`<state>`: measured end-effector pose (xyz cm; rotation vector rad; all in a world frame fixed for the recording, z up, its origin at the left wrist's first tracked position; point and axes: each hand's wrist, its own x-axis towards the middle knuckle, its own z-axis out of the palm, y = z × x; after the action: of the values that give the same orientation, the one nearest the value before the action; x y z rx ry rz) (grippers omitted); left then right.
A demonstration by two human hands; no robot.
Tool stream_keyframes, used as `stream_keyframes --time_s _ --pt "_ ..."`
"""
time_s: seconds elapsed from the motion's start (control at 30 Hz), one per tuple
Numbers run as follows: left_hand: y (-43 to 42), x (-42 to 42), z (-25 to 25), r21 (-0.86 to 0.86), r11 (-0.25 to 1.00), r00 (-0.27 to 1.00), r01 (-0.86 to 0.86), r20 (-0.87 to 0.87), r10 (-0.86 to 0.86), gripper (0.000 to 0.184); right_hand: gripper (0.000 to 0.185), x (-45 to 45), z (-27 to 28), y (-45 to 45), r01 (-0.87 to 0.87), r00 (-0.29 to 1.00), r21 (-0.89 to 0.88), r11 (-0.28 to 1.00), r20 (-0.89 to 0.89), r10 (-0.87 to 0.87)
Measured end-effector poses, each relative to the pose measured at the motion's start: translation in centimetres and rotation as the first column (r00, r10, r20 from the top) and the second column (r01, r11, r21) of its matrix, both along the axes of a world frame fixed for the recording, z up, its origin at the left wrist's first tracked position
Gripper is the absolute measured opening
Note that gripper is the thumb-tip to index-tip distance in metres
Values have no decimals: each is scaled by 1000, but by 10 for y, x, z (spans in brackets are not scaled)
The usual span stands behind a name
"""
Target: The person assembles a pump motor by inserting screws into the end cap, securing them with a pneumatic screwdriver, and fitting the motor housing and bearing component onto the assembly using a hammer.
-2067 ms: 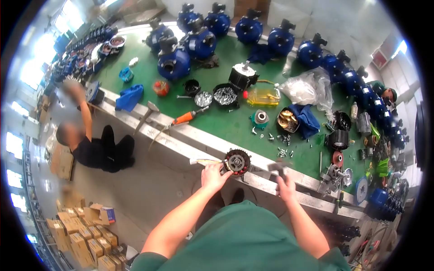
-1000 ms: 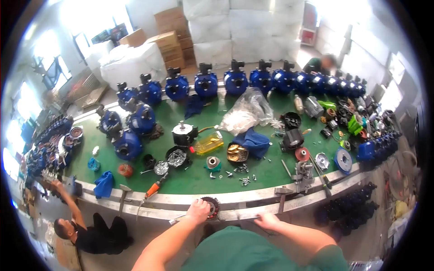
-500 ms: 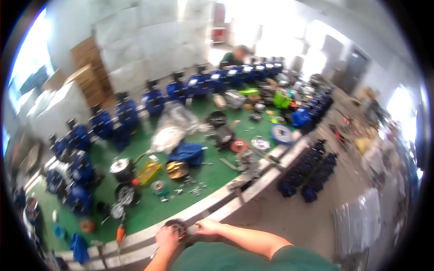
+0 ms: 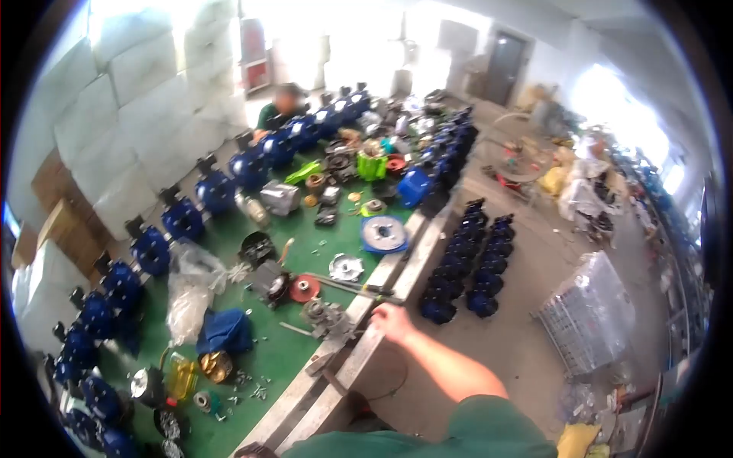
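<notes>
My right hand [image 4: 392, 322] is stretched out over the pale rail [image 4: 359, 362] at the bench's edge. Its fingers are loosely bent and look apart, with nothing visible in them. Just beyond the fingertips lies a long thin tool [image 4: 347, 285] with a dark handle. To the left of the hand stands a grey metal casting [image 4: 327, 319], with a red disc [image 4: 304, 288] behind it. My left hand is out of view. Part of a dark round piece [image 4: 256, 452] shows at the bottom edge, too cut off to make out.
Blue motor housings [image 4: 215, 188] line the green bench's [image 4: 252, 336] far side. A blue part with a silver disc [image 4: 383, 234] sits farther along. Black-and-blue units [image 4: 489, 267] stand in rows on the floor beside a plastic-wrapped crate [image 4: 588, 313]. A co-worker [image 4: 281, 107] is across the bench.
My right hand has left the round part at the bench's edge and reached forward along the rail. My left hand has gone out of view. The view has swung right.
</notes>
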<state>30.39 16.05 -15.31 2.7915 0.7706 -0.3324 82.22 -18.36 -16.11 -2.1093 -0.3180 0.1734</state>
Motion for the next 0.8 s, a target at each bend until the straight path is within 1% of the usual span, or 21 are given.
stream_keyframes --time_s 0.03,0.07,0.1,0.13,0.2,0.23,0.27,0.33,0.37,0.4,0.47,0.5,0.53,0.6,0.63,0.67,0.73,0.77,0.8 --pt "-2 2 -9 -3 998 997 -61 -48 61 34 22 31 -6 -5 -3 1000 -82 997 6 4" --pt "-4 7 -12 -4 992 988 -127 -92 126 36 27 61 -16 -9 6 990 -247 969 138 29" --pt "-15 16 1 16 975 972 -223 -73 224 38 31 80 -6 -7 33 998 -259 965 65 -16" --pt "-24 28 17 36 948 946 -317 -53 318 41 29 108 -28 -6 61 992 -241 969 123 -32" --pt "-29 45 30 30 927 890 -375 -270 369 46 30 149 -32 4 20 996 -298 954 85 6" --pt "-29 44 19 23 935 905 -354 -244 348 52 29 167 -37 10 -22 991 -333 943 116 64" --pt "-36 40 11 98 964 959 -249 -115 260 42 28 183 -43 17 -55 982 -368 928 149 117" --pt "-46 45 9 65 977 969 -203 159 191 26 25 202 -47 34 -129 951 -517 847 178 253" --pt "-54 56 18 41 955 940 -293 197 280 21 21 203 -41 45 -142 942 -610 779 159 296" --pt "-57 55 17 62 942 923 -331 229 309 21 20 213 -52 53 -210 916 -693 689 106 387" --pt "-60 50 10 105 907 885 -407 291 363 22 18 223 -71 66 -254 825 -802 540 111 554" --pt "-63 43 3 58 877 838 -477 330 434 12 19 229 -79 76 -280 771 -881 381 29 636" --pt "-66 38 2 64 865 831 -497 322 453 11 18 233 -90 80 -273 702 -900 341 56 710" --pt "-73 28 3 75 843 815 -533 311 489 9 17 233 -87 90 -290 625 -926 241 7 780" --pt "-79 23 4 88 819 809 -567 242 535 10 15 236 -97 91 -280 600 -935 218 6 800" --pt "-84 19 4 71 792 779 -606 256 572 10 15 236 -98 94 -255 576 -944 209 25 817" --pt "-93 14 4 31 742 718 -670 283 636 10 16 240 -92 96 -277 532 -948 158 -14 847" --pt "-96 14 8 -26 700 666 -714 283 690 8 16 241 -89 95 -308 519 -931 195 7 855" --pt "-100 12 8 -50 681 636 -731 311 706 8 10 249 -96 93 -334 521 -897 289 80 850"
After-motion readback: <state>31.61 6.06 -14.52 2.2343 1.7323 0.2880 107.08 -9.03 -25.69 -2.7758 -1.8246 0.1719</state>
